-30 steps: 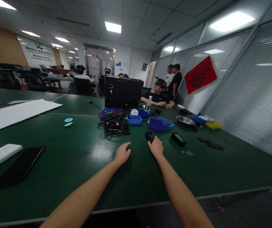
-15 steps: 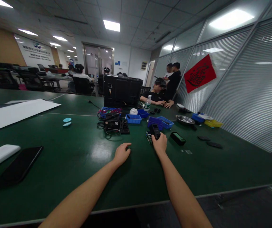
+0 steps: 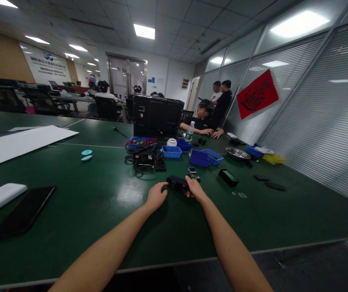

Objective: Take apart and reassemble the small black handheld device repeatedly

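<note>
My right hand (image 3: 195,189) grips a black blocky device (image 3: 177,183) by its right end; its exact kind does not show. The device lies sideways, low over the green table (image 3: 174,227). My left hand (image 3: 157,196) rests on the table, thumb and forefinger apart, with nothing in it. The device's left end is close to its fingertips; I cannot tell whether they touch. Just beyond my right hand is a small stack of electronic parts (image 3: 192,173). To the right lies a black box with a green inside (image 3: 228,177).
Behind the hands are blue trays (image 3: 171,152), cables with a black power unit (image 3: 143,161), a baseball (image 3: 171,142), a water bottle (image 3: 190,132) and a monitor (image 3: 158,117). A metal bowl (image 3: 237,153) stands right. A black slab (image 3: 23,213) lies left. A person sits across.
My right hand has brought the black device left and nearer, turning it from upright to sideways. The electronic parts behind it now show more. My left hand has barely moved.
</note>
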`<state>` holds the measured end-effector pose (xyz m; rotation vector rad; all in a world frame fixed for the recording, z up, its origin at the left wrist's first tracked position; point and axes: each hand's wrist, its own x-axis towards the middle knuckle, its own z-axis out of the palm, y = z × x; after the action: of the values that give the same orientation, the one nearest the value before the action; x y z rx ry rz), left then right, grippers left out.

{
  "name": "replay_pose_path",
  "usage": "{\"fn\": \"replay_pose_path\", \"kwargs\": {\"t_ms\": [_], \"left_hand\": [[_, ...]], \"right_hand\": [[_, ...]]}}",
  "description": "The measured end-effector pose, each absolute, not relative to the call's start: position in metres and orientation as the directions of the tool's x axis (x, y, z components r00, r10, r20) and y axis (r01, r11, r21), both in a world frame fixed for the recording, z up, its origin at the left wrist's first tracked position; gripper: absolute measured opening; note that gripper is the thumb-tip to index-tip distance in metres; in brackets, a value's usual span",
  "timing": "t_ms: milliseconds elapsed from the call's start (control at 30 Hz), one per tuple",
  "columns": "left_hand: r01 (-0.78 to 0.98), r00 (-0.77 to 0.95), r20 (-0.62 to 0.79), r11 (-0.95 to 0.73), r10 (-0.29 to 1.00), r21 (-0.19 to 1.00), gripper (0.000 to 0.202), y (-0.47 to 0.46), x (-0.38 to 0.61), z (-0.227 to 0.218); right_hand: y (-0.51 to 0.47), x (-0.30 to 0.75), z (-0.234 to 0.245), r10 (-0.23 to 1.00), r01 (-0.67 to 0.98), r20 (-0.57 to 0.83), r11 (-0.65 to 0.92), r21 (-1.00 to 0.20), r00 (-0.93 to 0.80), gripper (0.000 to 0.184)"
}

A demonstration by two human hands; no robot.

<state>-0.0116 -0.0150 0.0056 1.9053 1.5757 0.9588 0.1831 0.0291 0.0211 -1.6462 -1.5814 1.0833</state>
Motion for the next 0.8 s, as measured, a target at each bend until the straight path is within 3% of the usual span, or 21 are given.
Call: {"fn": "replay_pose_path", "kwargs": {"t_ms": [133, 233, 367, 433, 500, 633, 800], "left_hand": [[0.64, 0.091, 0.226, -0.231, 0.97, 0.733, 0.037, -0.015, -0.012, 0.006], [0.639, 0.09, 0.235, -0.237, 0.968, 0.732, 0.036, -0.015, -0.012, 0.004], [0.614, 0.086, 0.249, -0.248, 0.965, 0.75, 0.035, -0.013, -0.012, 0.002], [0.598, 0.078, 0.25, -0.246, 0.965, 0.763, 0.035, -0.013, -0.012, 0.001], [0.581, 0.059, 0.249, -0.236, 0.967, 0.779, 0.036, -0.013, -0.012, 0.002], [0.541, 0.038, 0.277, -0.253, 0.96, 0.802, 0.036, -0.012, -0.012, 0.002], [0.545, 0.037, 0.315, -0.284, 0.948, 0.789, 0.037, -0.011, -0.013, -0.002]], "right_hand": [[0.023, 0.188, 0.033, 0.998, 0.84, 0.057, 0.004, -0.542, 0.032, 0.052], [0.02, 0.187, 0.038, 0.96, 0.899, 0.271, 0.063, -0.434, 0.064, 0.048], [0.014, 0.178, 0.038, 0.87, 0.811, 0.41, 0.439, -0.386, -0.275, 0.037], [0.011, 0.172, 0.036, 0.843, 0.795, 0.393, 0.504, -0.337, -0.367, 0.044], [0.01, 0.168, 0.034, 0.867, 0.818, 0.361, 0.465, -0.338, -0.344, 0.043], [0.015, 0.17, 0.033, 0.953, 0.85, 0.264, 0.261, -0.457, -0.151, 0.028], [0.023, 0.183, 0.034, 0.987, 0.879, 0.157, 0.093, -0.467, -0.02, 0.049]]}}
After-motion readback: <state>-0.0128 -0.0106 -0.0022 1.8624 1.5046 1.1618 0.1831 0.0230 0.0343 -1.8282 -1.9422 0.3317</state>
